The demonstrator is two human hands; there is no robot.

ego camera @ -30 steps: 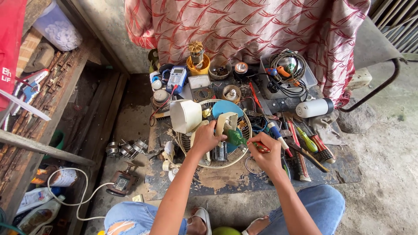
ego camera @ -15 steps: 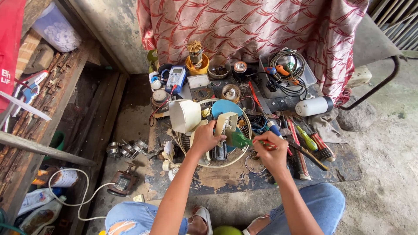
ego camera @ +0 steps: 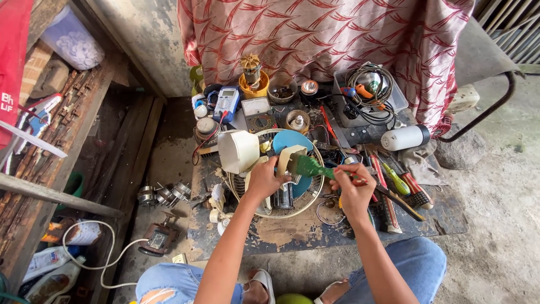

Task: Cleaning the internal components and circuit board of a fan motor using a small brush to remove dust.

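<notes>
My left hand (ego camera: 262,179) grips a small fan (ego camera: 283,194) that lies in its round wire guard (ego camera: 312,200) on a low work board. The fan has a cream body and a blue blade (ego camera: 292,140). My right hand (ego camera: 353,188) holds a green-handled paintbrush (ego camera: 311,167), its bristles pressed against the fan's cream part just right of my left hand. The two hands are a short gap apart.
A cream fan cover (ego camera: 238,150) sits left of the guard. Screwdrivers and pliers (ego camera: 394,183) lie to the right, a white can (ego camera: 405,137), meters (ego camera: 226,103) and a cable tub (ego camera: 371,90) behind. Small motors (ego camera: 163,194) and a white cord (ego camera: 101,253) lie on the floor left.
My right hand has moved the brush from the guard's centre up and right, so the green handle now lies level across the fan. My left hand stays on the fan.
</notes>
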